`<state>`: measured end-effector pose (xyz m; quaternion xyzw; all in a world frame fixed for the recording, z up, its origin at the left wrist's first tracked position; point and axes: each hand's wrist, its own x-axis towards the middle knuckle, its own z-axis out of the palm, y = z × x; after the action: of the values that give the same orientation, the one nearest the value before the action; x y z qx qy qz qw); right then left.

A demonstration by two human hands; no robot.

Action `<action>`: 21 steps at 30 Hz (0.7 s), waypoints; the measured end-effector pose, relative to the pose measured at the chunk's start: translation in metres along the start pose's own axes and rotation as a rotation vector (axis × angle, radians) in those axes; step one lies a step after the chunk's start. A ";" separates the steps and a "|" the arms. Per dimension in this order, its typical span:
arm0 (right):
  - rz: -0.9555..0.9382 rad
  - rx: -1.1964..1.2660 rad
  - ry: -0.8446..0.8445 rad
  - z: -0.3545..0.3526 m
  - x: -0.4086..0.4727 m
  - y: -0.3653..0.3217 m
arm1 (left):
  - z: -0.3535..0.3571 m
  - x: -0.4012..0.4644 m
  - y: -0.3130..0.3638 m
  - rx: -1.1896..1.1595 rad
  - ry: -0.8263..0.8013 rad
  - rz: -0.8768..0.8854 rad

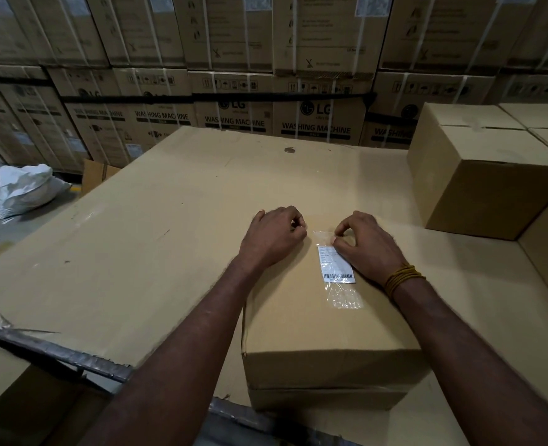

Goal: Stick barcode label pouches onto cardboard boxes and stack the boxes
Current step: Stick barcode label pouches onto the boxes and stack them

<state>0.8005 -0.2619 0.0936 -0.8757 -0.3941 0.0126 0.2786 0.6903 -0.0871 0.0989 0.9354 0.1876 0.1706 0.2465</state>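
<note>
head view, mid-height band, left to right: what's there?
white sack → left hand → barcode label pouch → right hand → cardboard box stacked at the right. Both hands rest curled on the near box; the right hand's fingertips pinch the pouch's top edge.

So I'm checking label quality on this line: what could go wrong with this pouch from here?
1. The clear pouch looks wrinkled at its near end, so it may stick down creased or with air trapped.
2. The right hand pinches only the far end and the left hand rests curled beside it, so the pouch could go on crooked.
3. The barcode slip sits skewed inside the pouch; creases over it might hinder scanning.
</note>
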 end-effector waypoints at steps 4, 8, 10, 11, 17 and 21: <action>0.008 -0.007 -0.011 -0.002 -0.001 -0.002 | 0.000 0.000 0.000 0.000 0.000 0.003; 0.025 0.005 -0.012 -0.002 -0.001 -0.003 | 0.000 0.000 0.000 -0.003 -0.002 0.005; 0.009 0.006 -0.030 -0.002 -0.001 -0.002 | 0.000 0.000 0.000 -0.001 0.006 0.005; 0.008 0.006 -0.043 -0.003 -0.002 -0.002 | 0.000 0.000 0.000 0.000 0.009 0.002; 0.007 0.033 -0.030 -0.003 -0.002 -0.002 | -0.001 0.000 0.001 0.001 0.008 0.000; 0.004 0.004 -0.063 -0.003 -0.001 -0.002 | 0.000 -0.001 0.001 0.001 0.005 0.000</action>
<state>0.7997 -0.2629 0.0971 -0.8750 -0.4010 0.0414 0.2680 0.6899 -0.0882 0.0994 0.9350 0.1883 0.1727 0.2458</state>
